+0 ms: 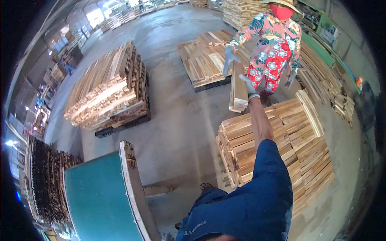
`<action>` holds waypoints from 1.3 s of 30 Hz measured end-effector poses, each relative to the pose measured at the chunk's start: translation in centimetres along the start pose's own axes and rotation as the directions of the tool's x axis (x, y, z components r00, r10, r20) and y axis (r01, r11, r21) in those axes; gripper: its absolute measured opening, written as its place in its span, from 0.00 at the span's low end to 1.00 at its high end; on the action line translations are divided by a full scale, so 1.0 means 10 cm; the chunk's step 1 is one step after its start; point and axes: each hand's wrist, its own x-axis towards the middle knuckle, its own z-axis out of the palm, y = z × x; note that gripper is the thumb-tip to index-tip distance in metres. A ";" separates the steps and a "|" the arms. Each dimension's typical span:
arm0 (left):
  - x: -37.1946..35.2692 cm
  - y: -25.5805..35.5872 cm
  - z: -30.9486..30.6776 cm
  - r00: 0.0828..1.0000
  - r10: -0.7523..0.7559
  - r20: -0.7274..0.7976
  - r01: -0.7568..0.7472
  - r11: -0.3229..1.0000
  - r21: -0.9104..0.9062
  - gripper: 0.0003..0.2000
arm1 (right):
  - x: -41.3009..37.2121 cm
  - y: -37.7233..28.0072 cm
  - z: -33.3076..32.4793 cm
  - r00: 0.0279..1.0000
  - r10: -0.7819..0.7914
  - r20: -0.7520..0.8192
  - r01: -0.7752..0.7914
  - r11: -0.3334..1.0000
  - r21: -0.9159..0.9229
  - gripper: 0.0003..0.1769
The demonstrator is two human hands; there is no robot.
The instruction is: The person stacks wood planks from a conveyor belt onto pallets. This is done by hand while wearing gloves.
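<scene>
My right hand point(250, 86), in a grey glove, reaches far forward at the end of my blue sleeve. It grips the right side of a short bundle of wooden boards point(239, 90), whose cut ends face me. At the bundle's far end, a co-worker's gloved hand point(230, 60) touches the same boards. Beneath my forearm lies a stack of wooden boards point(277, 140) laid in rows, with a few boards point(310, 113) set along its far right edge. My left hand is outside the view.
The co-worker point(273, 52) stands beyond the stack. A pallet of boards point(205, 60) is ahead, and another high pile point(110, 88) stands to the left. A green-topped table point(100, 197) is at lower left, beside stacked dark-edged strips point(50, 180). More boards point(313, 76) lie along the right.
</scene>
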 end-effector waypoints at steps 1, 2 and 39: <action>0.03 -0.17 -0.29 0.999 0.034 0.034 -0.032 0.996 -0.078 0.16 | 0.24 0.13 -0.15 0.999 -0.037 0.011 0.037 0.999 0.002 0.21; -0.04 -0.17 -0.39 0.998 0.052 0.033 -0.046 0.986 -0.161 0.15 | 0.40 0.23 -0.22 0.997 -0.074 0.024 0.074 0.997 0.005 0.22; -2.14 -1.76 2.42 0.649 0.074 -0.758 0.248 0.920 0.302 0.20 | -5.67 2.56 4.21 -0.554 -0.003 0.832 0.544 0.756 0.365 0.24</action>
